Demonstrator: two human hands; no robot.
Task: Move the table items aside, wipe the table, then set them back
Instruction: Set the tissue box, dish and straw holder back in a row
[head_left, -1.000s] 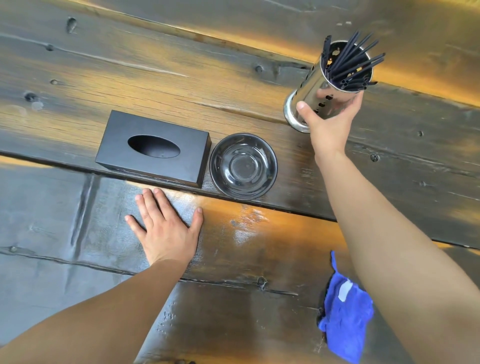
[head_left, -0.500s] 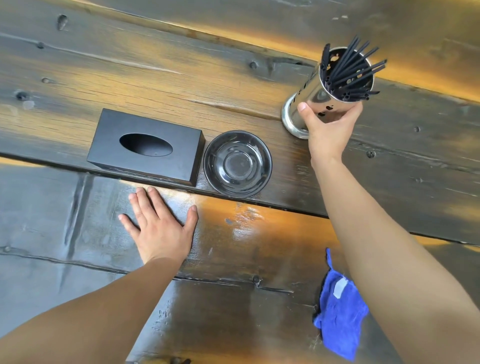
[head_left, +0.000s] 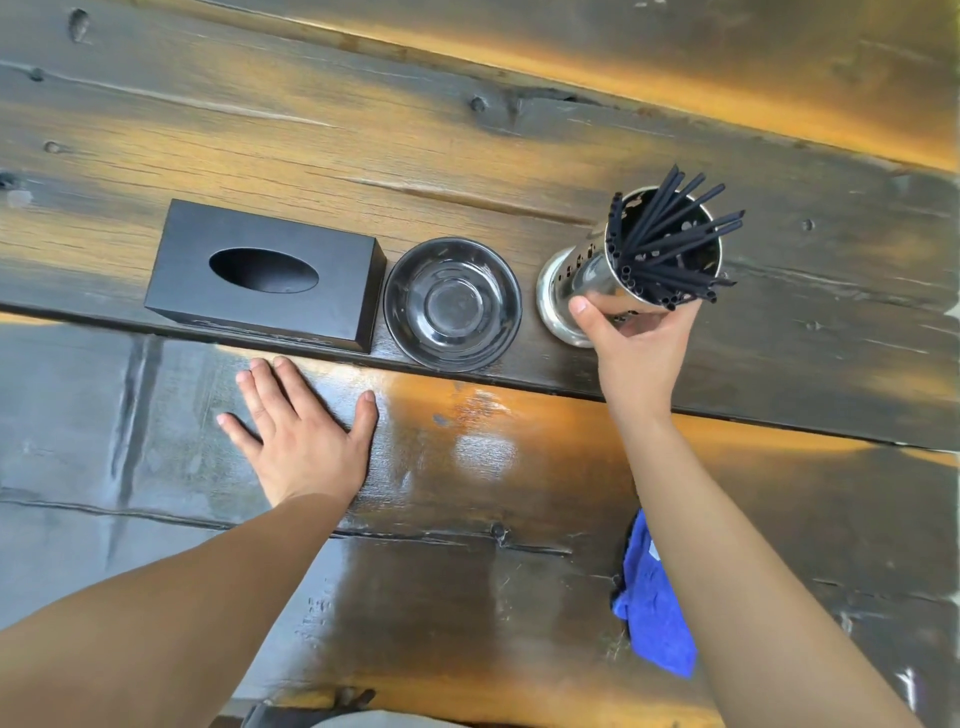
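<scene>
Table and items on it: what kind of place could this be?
Probably a cafe or restaurant. The wooden table carries a metal holder full of black straws, a black tissue box and a small dish.

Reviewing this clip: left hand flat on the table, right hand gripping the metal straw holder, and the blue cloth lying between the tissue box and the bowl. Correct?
Not quite. In the head view the blue cloth lies near the table's front edge, partly under the right forearm, not between the tissue box and bowl. The left hand is flat; the right hand grips the straw holder.
</scene>
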